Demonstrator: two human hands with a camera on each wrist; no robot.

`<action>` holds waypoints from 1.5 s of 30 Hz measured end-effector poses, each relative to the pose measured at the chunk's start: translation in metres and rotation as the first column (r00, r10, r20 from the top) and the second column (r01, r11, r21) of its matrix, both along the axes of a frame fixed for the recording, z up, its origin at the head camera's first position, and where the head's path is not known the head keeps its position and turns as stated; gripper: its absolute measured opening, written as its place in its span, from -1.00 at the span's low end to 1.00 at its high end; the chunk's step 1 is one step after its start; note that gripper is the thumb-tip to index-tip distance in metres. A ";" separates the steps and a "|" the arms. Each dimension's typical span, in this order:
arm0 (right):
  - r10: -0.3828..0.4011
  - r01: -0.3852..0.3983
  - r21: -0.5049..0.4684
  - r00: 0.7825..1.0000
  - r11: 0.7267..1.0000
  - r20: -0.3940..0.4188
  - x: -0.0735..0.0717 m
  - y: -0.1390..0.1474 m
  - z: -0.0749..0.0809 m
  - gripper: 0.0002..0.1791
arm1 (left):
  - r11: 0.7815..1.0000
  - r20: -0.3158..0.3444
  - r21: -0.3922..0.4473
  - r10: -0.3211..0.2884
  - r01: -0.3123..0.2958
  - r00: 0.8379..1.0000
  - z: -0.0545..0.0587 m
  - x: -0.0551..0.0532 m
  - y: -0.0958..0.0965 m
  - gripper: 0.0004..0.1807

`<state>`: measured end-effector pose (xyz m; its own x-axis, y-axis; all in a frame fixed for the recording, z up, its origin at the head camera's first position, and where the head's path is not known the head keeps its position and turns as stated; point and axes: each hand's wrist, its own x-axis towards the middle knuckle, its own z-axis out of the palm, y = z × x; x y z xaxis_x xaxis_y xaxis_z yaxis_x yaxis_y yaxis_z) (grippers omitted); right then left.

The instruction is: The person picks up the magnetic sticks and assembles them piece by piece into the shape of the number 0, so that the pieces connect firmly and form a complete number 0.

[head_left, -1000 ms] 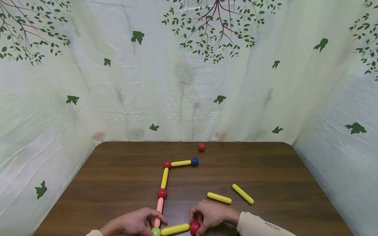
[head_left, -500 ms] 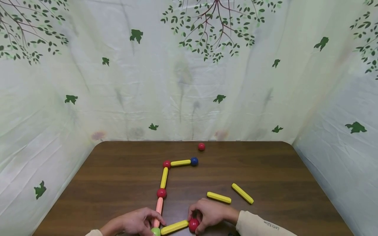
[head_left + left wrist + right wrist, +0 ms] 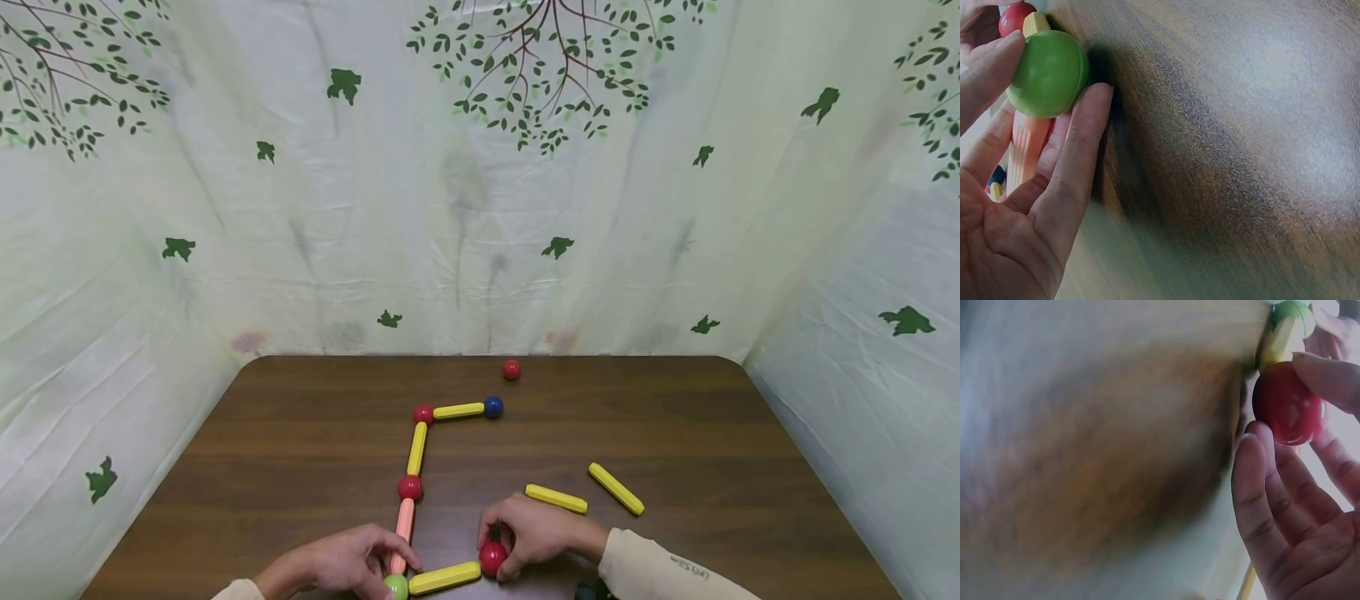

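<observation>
My left hand (image 3: 348,562) holds a green ball (image 3: 1047,74) between thumb and fingers, low in the head view. A pink stick (image 3: 403,533) runs away from that ball, and a yellow stick (image 3: 446,577) runs right from it. At the yellow stick's right end, my right hand (image 3: 536,533) grips a red ball (image 3: 1288,403) with thumb and fingertips. Whether ball and stick touch there, I cannot tell. Beyond the pink stick come a second red ball (image 3: 410,487), another yellow stick (image 3: 417,450), a third red ball (image 3: 423,415), a further yellow stick (image 3: 459,411) and a blue ball (image 3: 493,407).
Two loose yellow sticks, the nearer stick (image 3: 557,498) and the farther stick (image 3: 617,489), lie beyond my right hand. A lone red ball (image 3: 512,370) sits near the far edge of the wooden table (image 3: 675,417). Printed cloth (image 3: 465,208) hangs behind.
The red ball in my right hand has moved slightly up and away from me, relative to the yellow stick's end. My left hand stays on the green ball. The head view has tilted slightly.
</observation>
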<state>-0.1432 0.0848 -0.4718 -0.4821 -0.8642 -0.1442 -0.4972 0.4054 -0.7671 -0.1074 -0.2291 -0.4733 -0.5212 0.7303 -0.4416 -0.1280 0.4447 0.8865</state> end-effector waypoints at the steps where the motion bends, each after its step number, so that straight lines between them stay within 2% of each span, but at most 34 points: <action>1: 0.002 -0.002 0.001 1.000 1.000 0.005 0.001 0.000 0.000 -0.69 | 1.000 -0.010 -0.009 -0.014 0.014 1.000 -0.002 -0.001 -0.001 -0.64; 2: 0.004 -0.004 0.000 1.000 1.000 0.014 0.001 0.001 0.000 -0.69 | 0.999 -0.023 -0.020 -0.035 0.035 0.999 -0.005 -0.002 -0.003 -0.62; 3: 0.006 -0.006 -0.001 1.000 1.000 0.017 0.002 0.001 0.000 -0.69 | 1.000 -0.012 -0.006 -0.018 0.018 1.000 -0.005 -0.002 -0.002 -0.62; 9: 0.003 -0.003 -0.006 1.000 1.000 0.000 0.006 0.002 -0.002 -0.68 | 0.999 0.023 0.019 0.030 -0.031 0.999 0.005 0.002 0.001 -0.62; 13: 0.005 -0.005 -0.013 1.000 1.000 -0.028 0.008 0.001 -0.003 -0.67 | 1.000 0.002 -0.030 -0.005 0.005 1.000 -0.001 -0.001 -0.002 -0.61; 15: 0.002 -0.002 -0.019 0.999 1.000 -0.032 0.009 0.001 -0.003 -0.66 | 1.000 0.011 -0.028 -0.001 0.001 1.000 -0.011 -0.003 -0.005 -0.60; 17: 0.000 0.000 -0.021 1.000 1.000 -0.021 0.009 0.001 -0.003 -0.66 | 1.000 0.030 -0.008 0.016 -0.015 0.999 -0.027 -0.007 -0.010 -0.59; 19: 0.004 -0.004 -0.015 1.000 1.000 -0.019 0.008 0.001 -0.003 -0.67 | 1.000 0.055 0.008 0.023 -0.024 0.998 -0.049 -0.013 -0.018 -0.57; 22: 0.018 -0.018 0.005 0.999 1.000 -0.036 0.007 0.001 -0.001 -0.68 | 1.000 0.079 0.007 0.001 -0.002 0.997 -0.078 -0.023 -0.028 -0.54; 25: 0.053 -0.047 0.055 0.992 0.997 -0.112 0.007 -0.001 0.001 -0.67 | 1.000 0.087 0.018 -0.001 -0.001 0.996 -0.091 -0.028 -0.032 -0.53; 29: 0.100 -0.070 0.136 0.969 0.988 -0.227 0.011 -0.005 0.004 -0.70 | 1.000 0.084 0.026 -0.008 0.006 0.996 -0.089 -0.027 -0.031 -0.52; 35: 0.091 -0.036 0.190 0.952 0.981 -0.292 0.018 -0.011 0.010 -0.70 | 1.000 0.092 0.028 -0.005 0.003 0.996 -0.089 -0.027 -0.031 -0.52; 38: 0.078 -0.016 0.207 0.951 0.978 -0.298 0.021 -0.013 0.012 -0.68 | 1.000 0.098 0.023 -0.006 0.003 0.995 -0.091 -0.028 -0.031 -0.51; 41: 0.057 0.000 0.211 0.963 0.978 -0.263 0.022 -0.014 0.013 -0.70 | 1.000 0.107 0.022 0.001 -0.004 0.994 -0.088 -0.028 -0.031 -0.52; 45: 0.041 -0.001 0.178 0.975 0.984 -0.218 0.021 -0.012 0.011 -0.72 | 1.000 0.074 0.010 0.016 -0.017 0.997 -0.071 -0.020 -0.025 -0.56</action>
<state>-0.1219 0.0731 -0.4609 -0.5009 -0.8450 -0.1873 -0.6553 0.5117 -0.5557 -0.1274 -0.2538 -0.5444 -0.4995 0.7266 -0.4717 -0.2001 0.4330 0.8789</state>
